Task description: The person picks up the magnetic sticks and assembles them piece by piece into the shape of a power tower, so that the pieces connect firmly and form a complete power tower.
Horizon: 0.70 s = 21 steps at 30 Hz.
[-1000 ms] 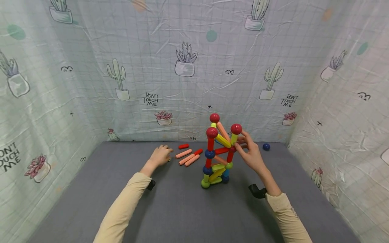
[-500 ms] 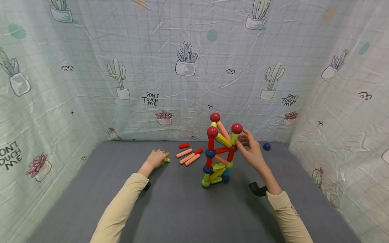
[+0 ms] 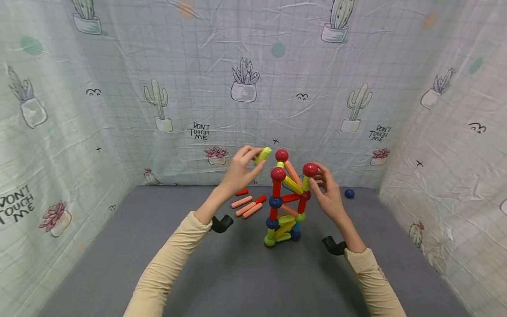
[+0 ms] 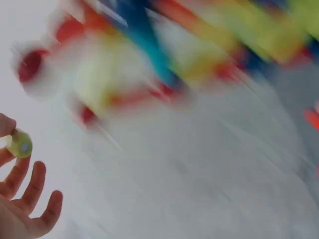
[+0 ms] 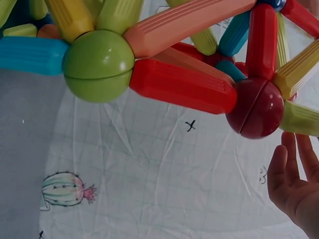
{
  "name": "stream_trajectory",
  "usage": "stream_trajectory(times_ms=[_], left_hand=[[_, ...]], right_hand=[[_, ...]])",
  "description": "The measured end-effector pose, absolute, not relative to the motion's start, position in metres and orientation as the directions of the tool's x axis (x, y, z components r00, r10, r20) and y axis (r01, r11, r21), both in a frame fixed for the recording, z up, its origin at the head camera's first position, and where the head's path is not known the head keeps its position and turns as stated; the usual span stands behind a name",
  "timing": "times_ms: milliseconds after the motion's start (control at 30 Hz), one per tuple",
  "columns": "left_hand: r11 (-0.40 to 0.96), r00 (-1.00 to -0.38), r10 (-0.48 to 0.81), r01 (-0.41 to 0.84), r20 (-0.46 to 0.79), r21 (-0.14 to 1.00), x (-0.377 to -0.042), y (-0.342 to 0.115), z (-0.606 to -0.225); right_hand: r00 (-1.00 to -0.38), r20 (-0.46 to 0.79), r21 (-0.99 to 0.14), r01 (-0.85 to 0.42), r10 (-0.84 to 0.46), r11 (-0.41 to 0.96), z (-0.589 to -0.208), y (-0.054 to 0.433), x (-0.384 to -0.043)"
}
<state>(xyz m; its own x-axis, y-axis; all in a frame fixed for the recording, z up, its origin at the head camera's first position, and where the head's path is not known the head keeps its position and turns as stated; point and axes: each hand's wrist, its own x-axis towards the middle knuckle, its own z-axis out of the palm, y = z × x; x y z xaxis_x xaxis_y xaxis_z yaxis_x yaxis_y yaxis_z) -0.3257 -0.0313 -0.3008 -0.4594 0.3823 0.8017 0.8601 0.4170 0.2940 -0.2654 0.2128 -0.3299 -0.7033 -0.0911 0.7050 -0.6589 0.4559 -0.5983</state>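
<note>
A tower of coloured magnetic rods and balls [image 3: 276,189] stands on the grey table. My left hand [image 3: 237,169] is raised at its upper left, pinching a yellow-green magnetic rod [image 3: 262,156] between thumb and fingers. In the left wrist view the end of that rod [image 4: 21,144] shows a small pale disc, and the other fingers are spread. My right hand [image 3: 328,196] is at the tower's upper right, its thumb and fingertips at the upright yellow-green rod [image 3: 306,183] under a red ball [image 3: 310,170]. The right wrist view shows those fingertips against this rod [image 5: 301,119], beside a dark red ball [image 5: 255,108].
Several loose orange and red rods [image 3: 252,210] lie on the table left of the tower, partly behind the left arm. A blue ball [image 3: 349,193] lies near the back right edge. A patterned curtain [image 3: 178,88] hangs behind and on both sides.
My left hand has picked the yellow-green rod up from the table at left and brought it up and right, close to the tower's top. The right hand has stayed at the tower.
</note>
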Motion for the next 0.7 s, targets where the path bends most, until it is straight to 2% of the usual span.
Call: stream_trajectory(times_ms=[100, 200, 367, 700], left_hand=[[0.304, -0.379, 0.462, 0.917, 0.802, 0.258, -0.301, -0.004, -0.280], [0.354, -0.360, 0.542, 0.917, 0.759, 0.182, -0.292, 0.013, -0.276], [0.485, -0.402, 0.584, 0.869, 0.705, 0.093, -0.293, 0.022, -0.284], [0.691, -0.499, 0.585, 0.719, 0.639, -0.071, -0.287, 0.037, -0.283]], right_hand=[[-0.705, 0.704, -0.604, -0.655, -0.081, 0.454, -0.330, 0.211, -0.265], [-0.715, 0.694, -0.614, -0.646, -0.079, 0.454, -0.330, 0.211, -0.265], [-0.726, 0.682, -0.617, -0.635, -0.088, 0.466, -0.330, 0.212, -0.265], [-0.697, 0.714, -0.605, -0.662, -0.068, 0.443, -0.328, 0.213, -0.265]])
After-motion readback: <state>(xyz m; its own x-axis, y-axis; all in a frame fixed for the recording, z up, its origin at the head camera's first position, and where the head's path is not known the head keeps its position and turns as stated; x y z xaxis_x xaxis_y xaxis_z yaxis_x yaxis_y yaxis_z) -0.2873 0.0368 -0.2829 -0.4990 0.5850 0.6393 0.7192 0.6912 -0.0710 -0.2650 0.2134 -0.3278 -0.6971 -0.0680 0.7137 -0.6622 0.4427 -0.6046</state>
